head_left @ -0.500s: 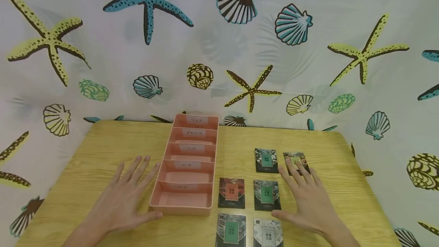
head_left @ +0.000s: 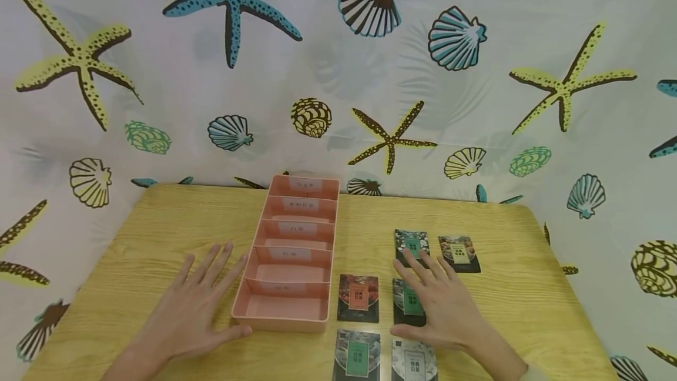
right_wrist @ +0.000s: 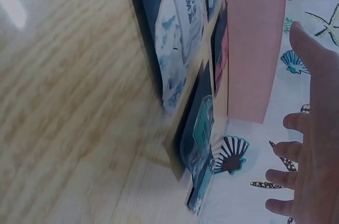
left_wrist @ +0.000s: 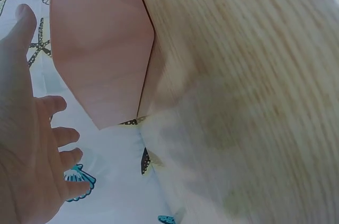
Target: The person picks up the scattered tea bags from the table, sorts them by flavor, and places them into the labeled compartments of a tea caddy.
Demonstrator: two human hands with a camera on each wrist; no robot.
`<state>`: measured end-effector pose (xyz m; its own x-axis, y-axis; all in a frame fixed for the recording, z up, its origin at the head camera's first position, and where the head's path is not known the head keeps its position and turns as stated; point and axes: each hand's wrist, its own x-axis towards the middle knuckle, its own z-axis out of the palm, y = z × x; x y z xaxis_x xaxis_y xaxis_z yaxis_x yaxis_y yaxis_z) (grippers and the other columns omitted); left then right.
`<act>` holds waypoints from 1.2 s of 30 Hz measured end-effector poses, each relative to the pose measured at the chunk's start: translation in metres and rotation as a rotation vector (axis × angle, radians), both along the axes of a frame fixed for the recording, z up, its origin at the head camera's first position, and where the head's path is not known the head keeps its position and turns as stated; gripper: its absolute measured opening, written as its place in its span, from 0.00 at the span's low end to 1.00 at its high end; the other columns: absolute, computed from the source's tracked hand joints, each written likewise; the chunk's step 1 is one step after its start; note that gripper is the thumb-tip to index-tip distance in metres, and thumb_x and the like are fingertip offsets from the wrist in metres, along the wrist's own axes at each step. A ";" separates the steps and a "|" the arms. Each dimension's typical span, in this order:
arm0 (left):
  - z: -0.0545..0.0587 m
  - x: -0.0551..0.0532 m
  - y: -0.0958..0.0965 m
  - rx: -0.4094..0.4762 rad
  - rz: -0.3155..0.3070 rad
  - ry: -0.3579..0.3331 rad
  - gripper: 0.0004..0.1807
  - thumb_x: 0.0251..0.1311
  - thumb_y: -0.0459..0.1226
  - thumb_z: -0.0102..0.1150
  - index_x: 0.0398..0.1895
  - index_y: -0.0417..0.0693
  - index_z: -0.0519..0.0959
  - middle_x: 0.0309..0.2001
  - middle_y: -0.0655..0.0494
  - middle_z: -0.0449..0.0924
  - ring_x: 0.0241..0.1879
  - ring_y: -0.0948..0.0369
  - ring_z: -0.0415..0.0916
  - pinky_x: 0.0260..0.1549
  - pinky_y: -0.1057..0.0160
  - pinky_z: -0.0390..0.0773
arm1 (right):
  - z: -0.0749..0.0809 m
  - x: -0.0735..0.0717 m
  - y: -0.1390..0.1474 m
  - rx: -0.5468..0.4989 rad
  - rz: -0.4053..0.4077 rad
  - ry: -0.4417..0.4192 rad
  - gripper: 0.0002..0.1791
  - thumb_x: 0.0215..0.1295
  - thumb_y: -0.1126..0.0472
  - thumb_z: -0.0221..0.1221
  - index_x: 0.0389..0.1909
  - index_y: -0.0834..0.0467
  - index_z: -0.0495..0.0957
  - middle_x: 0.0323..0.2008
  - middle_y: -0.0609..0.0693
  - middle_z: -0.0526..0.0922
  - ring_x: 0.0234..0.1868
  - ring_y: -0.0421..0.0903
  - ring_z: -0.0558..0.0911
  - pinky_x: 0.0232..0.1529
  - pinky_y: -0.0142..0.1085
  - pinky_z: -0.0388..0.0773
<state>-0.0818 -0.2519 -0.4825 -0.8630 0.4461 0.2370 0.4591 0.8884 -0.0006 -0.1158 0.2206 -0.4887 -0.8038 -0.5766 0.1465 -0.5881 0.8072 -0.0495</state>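
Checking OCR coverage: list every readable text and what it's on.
"茉莉花茶": second label from the back, pink tray; faint.
"白茶": third label.
"红茶": fourth label.
Back label: blurred, possibly "乌龙茶".
Front label: too blurred to read.
Packets: printed characters too small or blurred to read reliably.
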 end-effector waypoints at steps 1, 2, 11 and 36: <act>-0.002 0.000 0.000 0.002 -0.003 0.006 0.65 0.51 0.78 0.60 0.86 0.54 0.54 0.82 0.38 0.59 0.85 0.44 0.50 0.86 0.44 0.27 | -0.001 -0.001 -0.002 -0.005 0.007 -0.008 0.62 0.56 0.19 0.63 0.86 0.40 0.49 0.85 0.52 0.58 0.83 0.61 0.63 0.78 0.67 0.65; -0.003 0.000 0.000 0.005 -0.005 0.008 0.65 0.51 0.78 0.60 0.86 0.54 0.55 0.82 0.38 0.59 0.86 0.44 0.49 0.86 0.46 0.25 | -0.002 -0.002 -0.004 -0.007 0.014 -0.016 0.62 0.56 0.20 0.63 0.86 0.40 0.49 0.85 0.52 0.58 0.83 0.61 0.64 0.78 0.67 0.65; -0.008 -0.002 0.001 0.013 0.005 -0.025 0.63 0.52 0.77 0.59 0.86 0.55 0.55 0.82 0.38 0.59 0.84 0.43 0.53 0.73 0.31 0.64 | -0.008 -0.012 -0.023 0.048 0.082 -0.070 0.59 0.60 0.17 0.55 0.85 0.45 0.54 0.84 0.53 0.59 0.83 0.60 0.64 0.79 0.62 0.66; -0.013 -0.006 0.002 0.027 0.029 -0.046 0.57 0.58 0.74 0.59 0.85 0.56 0.59 0.83 0.39 0.58 0.82 0.42 0.58 0.75 0.34 0.61 | -0.024 -0.038 -0.058 0.158 0.166 -0.204 0.52 0.68 0.20 0.49 0.84 0.46 0.57 0.82 0.53 0.65 0.80 0.60 0.68 0.77 0.59 0.70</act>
<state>-0.0882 -0.2503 -0.4956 -0.8858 0.4145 0.2085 0.4320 0.9008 0.0444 -0.1537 0.1622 -0.5128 -0.7001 -0.7054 -0.1107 -0.7036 0.7079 -0.0615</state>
